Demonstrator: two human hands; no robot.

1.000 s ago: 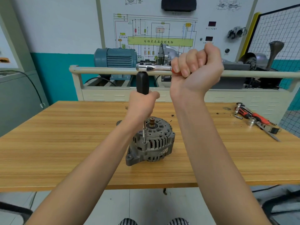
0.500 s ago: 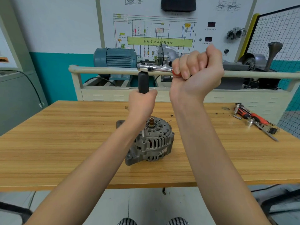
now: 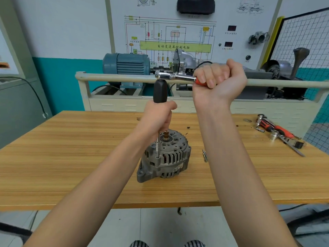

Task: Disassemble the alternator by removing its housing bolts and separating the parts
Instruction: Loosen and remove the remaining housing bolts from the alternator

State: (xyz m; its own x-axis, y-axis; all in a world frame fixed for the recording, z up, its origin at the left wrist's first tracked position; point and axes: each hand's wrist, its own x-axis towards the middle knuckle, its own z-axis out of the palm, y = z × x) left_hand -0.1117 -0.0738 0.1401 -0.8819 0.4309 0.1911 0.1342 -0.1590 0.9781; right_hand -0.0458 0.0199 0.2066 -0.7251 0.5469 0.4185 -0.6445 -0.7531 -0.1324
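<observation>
A grey alternator (image 3: 168, 157) stands shaft-up in the middle of the wooden table (image 3: 71, 157). A long driver stands upright on it, its thin shaft (image 3: 158, 147) seated on a housing bolt at the alternator's left rim. My left hand (image 3: 157, 115) grips the driver's black handle (image 3: 160, 90). A chrome ratchet (image 3: 175, 76) sits on top of that handle and points right. My right hand (image 3: 219, 81) grips the ratchet's red handle in a fist.
A small metal bit (image 3: 205, 155) lies on the table just right of the alternator. Red-handled tools and sockets (image 3: 277, 131) lie at the table's far right. Behind the table stands a training bench with a blue motor (image 3: 126, 64) and a rail (image 3: 115, 77).
My right hand has swung the ratchet handle a little to the right and towards me. The left hand still holds the driver upright on the same bolt.
</observation>
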